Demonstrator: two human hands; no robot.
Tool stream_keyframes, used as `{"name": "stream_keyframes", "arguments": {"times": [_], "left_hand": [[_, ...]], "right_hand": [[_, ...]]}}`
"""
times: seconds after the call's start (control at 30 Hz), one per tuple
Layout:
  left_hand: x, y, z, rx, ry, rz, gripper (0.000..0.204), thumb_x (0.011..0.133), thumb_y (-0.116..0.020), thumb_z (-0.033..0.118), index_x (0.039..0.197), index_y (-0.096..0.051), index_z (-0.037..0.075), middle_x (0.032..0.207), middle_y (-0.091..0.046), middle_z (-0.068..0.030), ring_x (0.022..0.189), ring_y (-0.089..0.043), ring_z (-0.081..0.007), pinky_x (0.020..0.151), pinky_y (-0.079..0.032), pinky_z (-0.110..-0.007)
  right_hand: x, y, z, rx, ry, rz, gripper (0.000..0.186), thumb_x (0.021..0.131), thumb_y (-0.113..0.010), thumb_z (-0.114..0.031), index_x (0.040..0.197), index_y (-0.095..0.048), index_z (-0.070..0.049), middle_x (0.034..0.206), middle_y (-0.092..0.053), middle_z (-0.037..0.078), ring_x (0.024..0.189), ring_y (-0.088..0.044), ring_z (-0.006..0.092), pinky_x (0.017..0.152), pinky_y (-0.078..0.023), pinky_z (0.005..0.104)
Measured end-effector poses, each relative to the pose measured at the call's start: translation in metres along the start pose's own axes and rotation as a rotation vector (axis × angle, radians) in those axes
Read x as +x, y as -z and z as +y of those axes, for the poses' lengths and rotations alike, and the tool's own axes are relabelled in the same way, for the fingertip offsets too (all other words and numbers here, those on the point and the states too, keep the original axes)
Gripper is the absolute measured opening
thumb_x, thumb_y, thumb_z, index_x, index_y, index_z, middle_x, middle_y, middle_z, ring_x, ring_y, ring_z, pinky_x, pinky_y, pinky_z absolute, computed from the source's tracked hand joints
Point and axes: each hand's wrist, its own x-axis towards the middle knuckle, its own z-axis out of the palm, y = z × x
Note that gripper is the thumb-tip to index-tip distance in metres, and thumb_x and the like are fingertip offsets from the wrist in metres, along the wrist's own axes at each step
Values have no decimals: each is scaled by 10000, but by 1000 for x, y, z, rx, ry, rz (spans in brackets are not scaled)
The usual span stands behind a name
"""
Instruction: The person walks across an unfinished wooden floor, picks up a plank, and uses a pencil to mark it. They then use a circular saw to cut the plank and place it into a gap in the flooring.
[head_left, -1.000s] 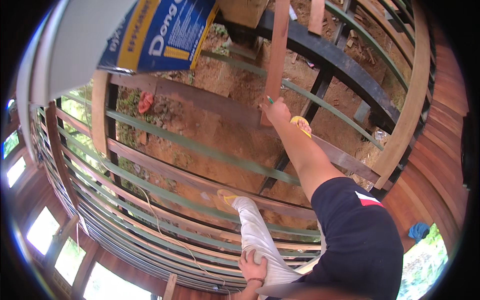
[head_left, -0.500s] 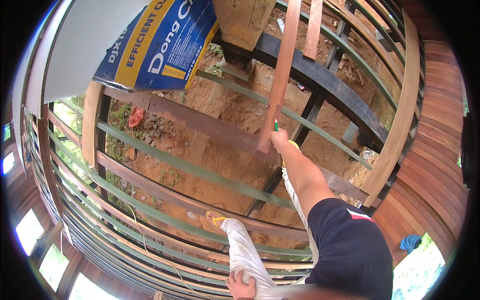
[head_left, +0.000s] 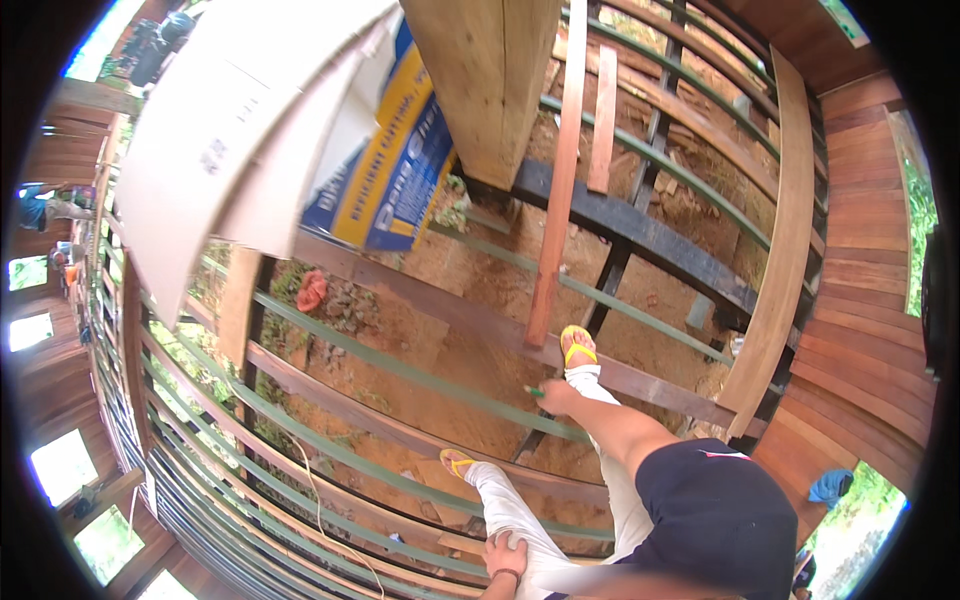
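My right hand (head_left: 558, 398) is closed around a green pencil (head_left: 535, 391), held in the air just short of a long reddish plank (head_left: 560, 210). The plank's near end rests on a dark reddish-brown board (head_left: 640, 379) that runs across the frame. My left hand (head_left: 505, 556) lies with its fingers spread on my white-trousered left leg. My feet, in yellow flip-flops, are on separate boards, the right foot (head_left: 578, 347) close to the plank's end.
Green and brown joists cross over bare earth with open gaps. A thick wooden post (head_left: 480, 90) stands ahead, beside a blue and yellow cardboard sheet (head_left: 385, 170) and white board (head_left: 220, 130). A shorter plank (head_left: 603, 120) lies beyond. Laid floorboards (head_left: 860, 260) are at right.
My right hand has drawn back from the plank's near end toward me, still with the pencil. The view has shifted, so the scene sits lower. The left hand stays on my leg.
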Motion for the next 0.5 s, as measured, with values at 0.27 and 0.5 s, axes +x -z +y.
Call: {"name": "stream_keyframes", "arguments": {"times": [0.27, 0.5], "left_hand": [[-21, 18, -3, 100, -84, -239, 735, 877, -465, 631, 1499, -393, 245, 1588, -233, -206, 1448, -282, -373, 1187, -242, -435], [-70, 44, -52, -467, -287, -21, 539, 894, -578, 474, 1283, -626, 104, 1348, -572, -189, 1319, -487, -300, 1124, -353, -379]], "right_hand": [[-176, 126, -23, 71, -194, 251, 344, 821, -599, -281, 1058, -710, -56, 1112, -671, 247, 1100, -631, 381, 957, -488, 447], [-265, 218, -19, -226, -187, 553, 273, 780, -608, -192, 923, -708, 17, 956, -693, 261, 969, -672, 404, 863, -519, 463]]}}
